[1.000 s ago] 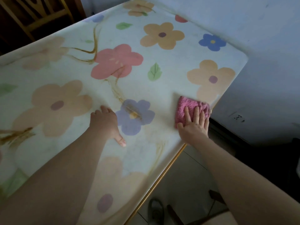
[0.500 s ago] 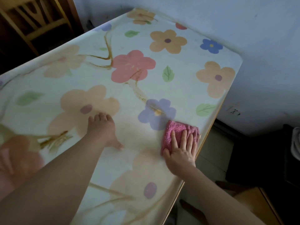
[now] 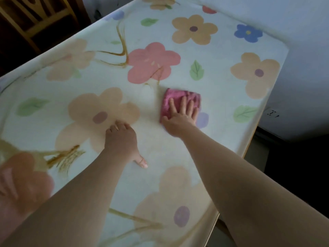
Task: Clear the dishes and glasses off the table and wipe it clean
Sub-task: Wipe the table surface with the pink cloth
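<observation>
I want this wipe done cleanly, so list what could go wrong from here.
1. The left hand leans on the table; the patch beneath it may go unwiped or get smudged.
2. The right hand presses flat on the small pink cloth without gripping it, so the cloth could slip or bunch mid-stroke.
3. Strokes toward the table's right edge could push dirt onto the floor.

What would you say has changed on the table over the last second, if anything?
The right hand, flat on the pink cloth, slid it from the table's right edge inward, onto the purple flower. Nothing was taken or released. The left hand stayed braced by the peach flower.
</observation>
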A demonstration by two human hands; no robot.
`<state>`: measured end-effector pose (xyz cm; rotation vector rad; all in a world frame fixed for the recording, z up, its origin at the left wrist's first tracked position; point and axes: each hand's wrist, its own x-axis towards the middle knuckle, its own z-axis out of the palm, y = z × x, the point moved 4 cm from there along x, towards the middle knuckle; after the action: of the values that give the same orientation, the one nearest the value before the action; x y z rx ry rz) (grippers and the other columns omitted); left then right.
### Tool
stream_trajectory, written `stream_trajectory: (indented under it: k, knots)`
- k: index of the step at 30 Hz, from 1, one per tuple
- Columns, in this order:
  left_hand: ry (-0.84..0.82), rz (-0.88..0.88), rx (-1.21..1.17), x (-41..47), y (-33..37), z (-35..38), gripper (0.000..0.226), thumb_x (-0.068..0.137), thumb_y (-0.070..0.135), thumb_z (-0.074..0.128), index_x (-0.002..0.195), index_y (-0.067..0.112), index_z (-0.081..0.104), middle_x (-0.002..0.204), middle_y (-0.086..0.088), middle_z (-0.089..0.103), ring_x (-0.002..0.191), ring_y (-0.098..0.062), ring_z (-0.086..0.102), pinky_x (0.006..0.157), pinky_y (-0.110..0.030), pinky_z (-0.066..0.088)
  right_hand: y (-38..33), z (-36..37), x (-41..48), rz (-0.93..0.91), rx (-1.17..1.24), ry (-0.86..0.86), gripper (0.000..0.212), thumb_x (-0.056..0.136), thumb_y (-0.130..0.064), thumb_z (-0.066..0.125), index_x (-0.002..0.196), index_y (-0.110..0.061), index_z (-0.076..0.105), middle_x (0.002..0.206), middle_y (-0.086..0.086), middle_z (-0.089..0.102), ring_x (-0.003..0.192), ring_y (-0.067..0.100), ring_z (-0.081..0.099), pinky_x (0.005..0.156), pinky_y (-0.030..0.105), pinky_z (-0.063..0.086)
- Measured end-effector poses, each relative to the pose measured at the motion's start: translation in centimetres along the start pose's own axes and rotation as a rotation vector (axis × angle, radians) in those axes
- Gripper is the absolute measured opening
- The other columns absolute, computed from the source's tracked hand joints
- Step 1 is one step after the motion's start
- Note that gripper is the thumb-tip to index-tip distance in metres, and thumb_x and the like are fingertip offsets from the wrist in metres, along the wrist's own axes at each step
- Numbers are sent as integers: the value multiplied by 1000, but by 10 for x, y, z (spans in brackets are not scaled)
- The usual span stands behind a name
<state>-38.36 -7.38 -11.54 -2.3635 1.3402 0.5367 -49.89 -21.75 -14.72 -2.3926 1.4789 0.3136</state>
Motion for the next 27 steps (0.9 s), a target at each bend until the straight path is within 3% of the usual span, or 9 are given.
stream_trajectory:
  k: [4, 8, 11, 15, 19, 22, 27]
  knots:
    - [-16, -7, 3, -1, -1, -4, 157, 27, 79, 77, 145, -6, 19, 149, -27, 27, 136, -36, 34, 110, -40, 33, -16, 21, -46, -282, -50, 37, 74, 89, -54, 33, 152, -38, -1, 160, 8, -18, 146, 31, -20, 116, 51, -13]
    - [-71, -26, -23, -5, 1, -8, 160, 29, 76, 80, 147, -7, 9, 153, -29, 17, 142, -36, 23, 113, -41, 29, 32, 23, -77, -409, -82, 38, 77, 83, -62, 28, 152, -41, 3, 161, 3, -13, 147, 23, -19, 118, 42, -15]
    - [-85, -40, -40, -6, 1, -9, 162, 28, 74, 82, 148, -6, 8, 155, -28, 14, 142, -36, 23, 112, -41, 30, 91, 12, -71, -288, -70, 35, 87, 72, -71, 20, 151, -42, 1, 161, 1, -14, 147, 22, -16, 119, 39, -10]
    - [-102, -53, -31, -6, 4, -8, 158, 29, 71, 84, 148, -4, 9, 154, -25, 16, 137, -37, 32, 107, -41, 34, 166, -9, -53, 4, -30, 22, 75, 89, -61, 36, 150, -44, -3, 160, -2, -17, 148, 19, -16, 120, 38, -7]
    - [-93, -54, -22, -5, 4, -8, 157, 30, 67, 86, 147, -6, 12, 152, -26, 20, 135, -37, 34, 103, -41, 37, 167, -4, -53, 122, 10, 67, 71, 91, -54, 31, 152, -41, -5, 161, 1, -17, 148, 22, -16, 120, 43, -8]
    - [-80, -54, -35, -4, 3, -8, 160, 25, 69, 86, 147, -5, 13, 152, -26, 21, 137, -36, 32, 103, -40, 38, 141, 13, -84, 117, -10, 72, 73, 91, -54, 28, 152, -39, -7, 160, 6, -19, 147, 28, -18, 119, 46, -9]
    - [-59, -55, -112, -12, 1, -10, 165, 21, 70, 85, 149, -2, 9, 157, -23, 10, 143, -34, 22, 112, -39, 30, 77, 44, -167, -55, -24, 16, 79, 77, -59, 12, 150, -40, -11, 157, 7, -25, 144, 31, -25, 117, 48, -15]
